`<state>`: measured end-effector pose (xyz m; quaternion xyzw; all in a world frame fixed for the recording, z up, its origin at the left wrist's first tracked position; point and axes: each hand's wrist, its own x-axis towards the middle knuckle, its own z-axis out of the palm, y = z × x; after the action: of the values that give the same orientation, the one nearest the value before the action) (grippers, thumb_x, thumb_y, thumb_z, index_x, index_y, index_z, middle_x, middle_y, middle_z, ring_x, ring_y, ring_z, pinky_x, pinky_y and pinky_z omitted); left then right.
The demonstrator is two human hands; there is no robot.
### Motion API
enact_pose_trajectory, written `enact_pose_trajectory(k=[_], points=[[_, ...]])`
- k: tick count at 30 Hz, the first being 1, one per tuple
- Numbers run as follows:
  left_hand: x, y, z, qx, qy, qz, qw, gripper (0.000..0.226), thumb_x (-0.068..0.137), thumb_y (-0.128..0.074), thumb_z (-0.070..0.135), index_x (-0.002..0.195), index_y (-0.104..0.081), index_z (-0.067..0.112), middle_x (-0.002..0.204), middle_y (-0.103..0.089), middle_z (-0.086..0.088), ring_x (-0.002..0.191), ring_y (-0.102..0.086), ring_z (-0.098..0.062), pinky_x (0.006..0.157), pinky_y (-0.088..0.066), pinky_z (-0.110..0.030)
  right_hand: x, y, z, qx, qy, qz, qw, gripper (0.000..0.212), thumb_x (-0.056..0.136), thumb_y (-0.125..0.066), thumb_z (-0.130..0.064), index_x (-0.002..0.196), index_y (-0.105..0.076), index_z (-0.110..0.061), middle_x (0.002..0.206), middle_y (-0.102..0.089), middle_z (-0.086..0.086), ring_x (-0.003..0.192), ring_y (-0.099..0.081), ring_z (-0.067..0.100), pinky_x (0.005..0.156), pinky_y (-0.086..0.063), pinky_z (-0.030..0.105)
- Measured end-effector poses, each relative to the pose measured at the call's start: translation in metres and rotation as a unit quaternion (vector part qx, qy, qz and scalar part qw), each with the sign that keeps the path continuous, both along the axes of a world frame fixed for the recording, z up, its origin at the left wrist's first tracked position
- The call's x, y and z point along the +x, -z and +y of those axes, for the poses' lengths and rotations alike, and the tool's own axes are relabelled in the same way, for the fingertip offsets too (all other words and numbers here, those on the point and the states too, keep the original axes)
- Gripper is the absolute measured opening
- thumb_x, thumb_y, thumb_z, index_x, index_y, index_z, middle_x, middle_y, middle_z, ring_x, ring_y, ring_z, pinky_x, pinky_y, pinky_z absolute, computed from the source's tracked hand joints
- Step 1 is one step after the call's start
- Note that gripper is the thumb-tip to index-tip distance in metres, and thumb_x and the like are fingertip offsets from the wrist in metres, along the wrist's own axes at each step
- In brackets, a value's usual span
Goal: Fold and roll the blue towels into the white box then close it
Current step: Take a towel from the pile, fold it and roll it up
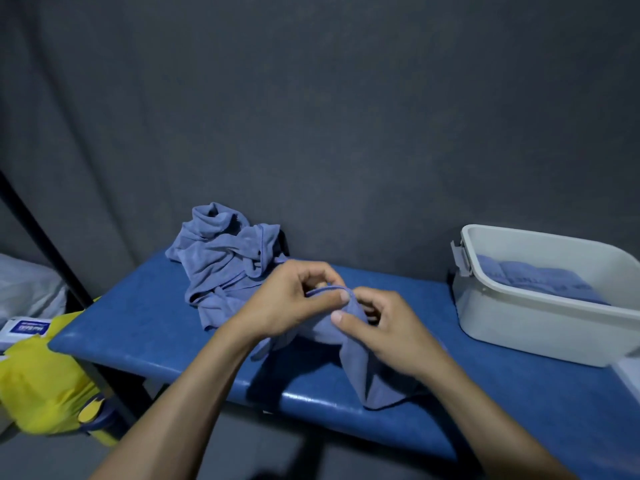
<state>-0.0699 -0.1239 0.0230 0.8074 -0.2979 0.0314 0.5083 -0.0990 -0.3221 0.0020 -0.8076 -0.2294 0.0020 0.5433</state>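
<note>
Centrally, a glossy blue padded bench [145,327] runs across the lower frame before a dark grey fabric backdrop [346,116]. One soft blue towel [360,362] hangs between two hands: the left hand [294,306] and right hand [391,327] both pinch its hemmed edge. A crumpled towel pile [225,258] lies behind, centre-left. At right, one white plastic box [540,323] holds rolled towels [540,282], lid off.
</note>
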Motion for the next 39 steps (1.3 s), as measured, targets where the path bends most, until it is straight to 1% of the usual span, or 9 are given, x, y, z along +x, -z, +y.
enact_pose_trajectory(k=[4, 12, 16, 19, 23, 27, 30, 33, 39], points=[[0.005, 0.005, 0.019, 0.109, -0.038, -0.050, 0.992, 0.008, 0.095, -0.069, 0.021, 0.088, -0.069, 0.024, 0.070, -0.064, 0.014, 0.057, -0.055, -0.009, 0.057, -0.043, -0.024, 0.005, -0.009, -0.016, 0.061, 0.071, -0.047, 0.994, 0.018, 0.098, -0.064, -0.009, 0.080, -0.068, -0.008, 0.072, -0.063, -0.003, 0.070, -0.056, 0.002, 0.065, -0.045, 0.017], [0.013, 0.012, 0.052, 0.279, -0.164, -0.054, 0.944, 0.021, 0.089, -0.060, 0.016, 0.071, -0.059, 0.026, 0.061, -0.058, 0.005, 0.058, -0.052, -0.011, 0.057, -0.043, -0.037, 0.005, -0.026, -0.036, 0.120, 0.180, -0.137, 0.967, 0.016, 0.101, -0.058, -0.008, 0.099, -0.074, -0.012, 0.095, -0.075, 0.000, 0.090, -0.067, 0.005, 0.080, -0.050, 0.018], [0.016, 0.011, 0.069, 0.189, -0.201, -0.040, 0.960, 0.022, 0.100, -0.058, 0.018, 0.080, -0.066, 0.013, 0.065, -0.066, 0.001, 0.063, -0.061, -0.015, 0.063, -0.049, -0.034, 0.009, -0.028, -0.048, 0.142, 0.259, -0.152, 0.943, 0.014, 0.100, -0.060, -0.012, 0.095, -0.073, -0.014, 0.091, -0.074, -0.006, 0.087, -0.066, 0.004, 0.079, -0.050, 0.016], [0.010, 0.002, 0.067, -0.028, -0.208, 0.010, 0.978, 0.032, 0.104, -0.054, 0.014, 0.074, -0.063, 0.008, 0.062, -0.061, 0.001, 0.062, -0.055, -0.011, 0.066, -0.045, -0.023, 0.014, -0.022, -0.053, 0.108, 0.290, -0.140, 0.941, 0.013, 0.096, -0.067, -0.013, 0.082, -0.068, -0.012, 0.076, -0.067, -0.005, 0.072, -0.058, 0.004, 0.070, -0.045, 0.019], [0.005, -0.012, 0.055, -0.235, -0.169, 0.093, 0.953, 0.044, 0.095, -0.061, 0.036, 0.102, -0.065, -0.007, 0.093, -0.066, -0.012, 0.090, -0.059, -0.022, 0.084, -0.043, -0.038, 0.012, -0.023, -0.040, 0.136, 0.202, -0.070, 0.967, 0.031, 0.093, -0.070, -0.011, 0.070, -0.051, -0.002, 0.064, -0.047, 0.000, 0.063, -0.042, 0.008, 0.058, -0.035, 0.020], [-0.009, -0.012, 0.023, -0.112, 0.009, 0.127, 0.986, 0.036, 0.093, -0.052, 0.021, 0.108, -0.072, -0.005, 0.136, -0.066, 0.003, 0.128, -0.059, -0.014, 0.108, -0.045, -0.032, 0.001, -0.023, -0.010, 0.124, 0.021, 0.010, 0.992, 0.024, 0.095, -0.067, -0.010, 0.073, -0.059, -0.008, 0.065, -0.054, -0.006, 0.064, -0.046, 0.006, 0.059, -0.037, 0.017], [-0.006, 0.000, 0.007, -0.019, 0.063, 0.134, 0.989, 0.037, 0.096, -0.056, 0.023, 0.085, -0.064, -0.011, 0.094, -0.066, -0.003, 0.089, -0.059, -0.018, 0.084, -0.044, -0.041, 0.000, -0.018, -0.002, 0.131, -0.017, 0.036, 0.991, 0.018, 0.096, -0.064, -0.007, 0.078, -0.062, -0.002, 0.065, -0.061, -0.011, 0.062, -0.050, 0.000, 0.059, -0.039, 0.013], [0.000, -0.001, 0.011, -0.012, 0.028, 0.112, 0.993, 0.047, 0.093, -0.056, 0.032, 0.078, -0.052, -0.013, 0.075, -0.048, -0.009, 0.074, -0.043, -0.019, 0.069, -0.035, -0.036, 0.003, -0.020, -0.012, 0.167, -0.010, 0.058, 0.984, 0.025, 0.088, -0.077, -0.024, 0.080, -0.067, -0.004, 0.070, -0.062, 0.013, 0.067, -0.051, 0.018, 0.059, -0.039, 0.022], [0.007, -0.009, 0.030, -0.083, -0.243, -0.006, 0.966, 0.033, 0.089, -0.055, 0.027, 0.060, -0.052, 0.011, 0.059, -0.039, 0.003, 0.058, -0.035, -0.009, 0.055, -0.031, -0.028, 0.007, -0.024, -0.045, 0.075, -0.009, 0.065, 0.995, 0.021, 0.080, -0.079, -0.029, 0.081, -0.070, -0.010, 0.068, -0.053, 0.008, 0.066, -0.041, 0.017, 0.058, -0.031, 0.024]])
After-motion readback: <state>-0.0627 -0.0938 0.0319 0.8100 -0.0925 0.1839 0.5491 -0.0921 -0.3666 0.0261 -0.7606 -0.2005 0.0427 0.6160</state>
